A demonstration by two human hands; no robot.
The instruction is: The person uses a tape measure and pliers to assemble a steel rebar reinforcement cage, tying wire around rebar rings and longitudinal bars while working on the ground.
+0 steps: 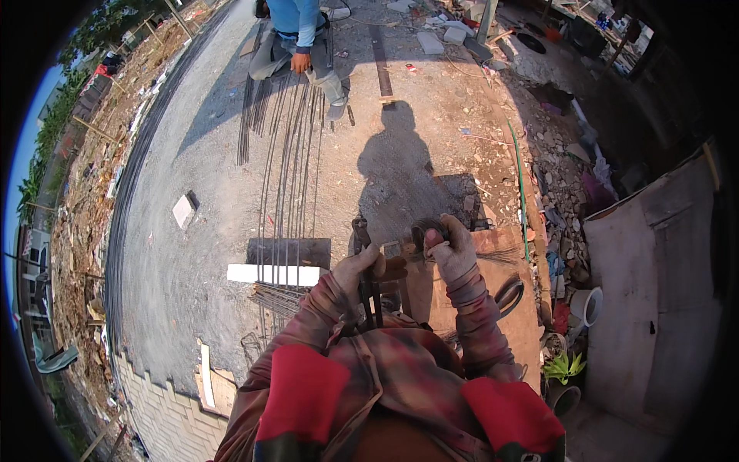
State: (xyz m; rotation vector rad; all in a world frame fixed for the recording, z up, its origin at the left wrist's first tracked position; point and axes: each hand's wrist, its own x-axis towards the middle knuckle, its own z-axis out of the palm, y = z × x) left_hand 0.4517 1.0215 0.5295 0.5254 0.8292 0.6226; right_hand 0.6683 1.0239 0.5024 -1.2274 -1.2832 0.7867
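My left hand (357,267) is closed around a pair of dark pincers (360,226), jaws pointing away from me and handles toward my body. To its right, my right hand (456,250) grips a small coil of thin dark wire (420,232), with the thumb laid over it. Loose wire ends (496,255) spread out near the right wrist. Ahead and to the left, long thin steel rods (289,177) lie lengthwise on the ground, their near part crossing a white block (245,272). Shorter bent steel pieces (279,299) are piled just this side of the block.
A co-worker in a blue top (295,17) crouches at the rods' far end. A brown board (493,289) with a dark wire loop (509,296) lies at my right. Long dark bars (122,212) run along the left edge. Rubble, a white bucket (588,306) and a grey panel (654,269) border the right.
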